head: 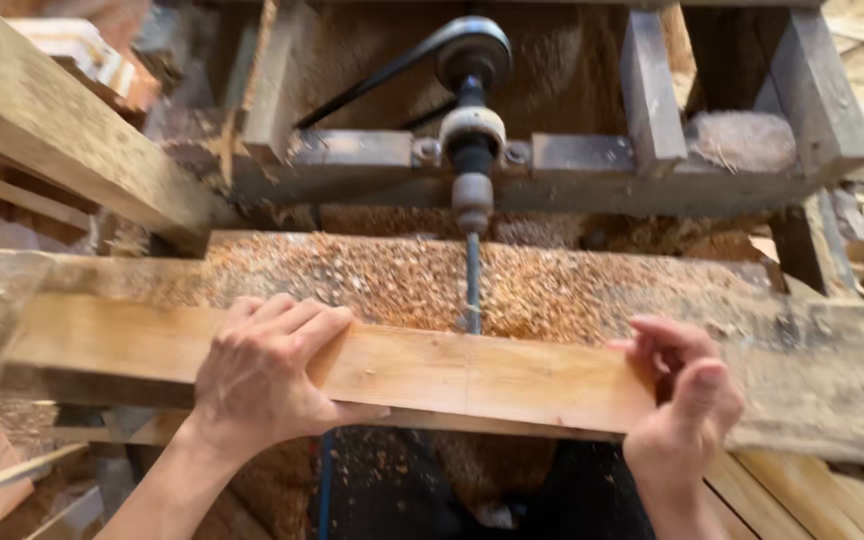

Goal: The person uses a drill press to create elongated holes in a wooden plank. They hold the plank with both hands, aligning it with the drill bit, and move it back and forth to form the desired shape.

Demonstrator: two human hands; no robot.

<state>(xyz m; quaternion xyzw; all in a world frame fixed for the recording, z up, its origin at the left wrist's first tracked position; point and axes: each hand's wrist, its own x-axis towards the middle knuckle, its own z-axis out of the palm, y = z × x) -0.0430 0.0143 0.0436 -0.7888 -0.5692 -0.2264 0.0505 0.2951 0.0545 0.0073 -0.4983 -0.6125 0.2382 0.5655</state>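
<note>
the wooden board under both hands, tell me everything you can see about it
The wooden board is a long, flat plank of pale orange-brown timber with visible grain and faint pencil marks. It lies level across a sawdust-covered bench, running left to right. The left hand grips over its top and far edge; the right hand holds its right end. The horizontal drill bit meets its far edge near the middle.

Woodworking shop, belt-driven drill (471, 130), sawdust (402, 275) everywhere, planks (812, 495) (rough-cut) w/ offcuts

drill bit (471, 280) blocks behind plank (452, 370)
</note>
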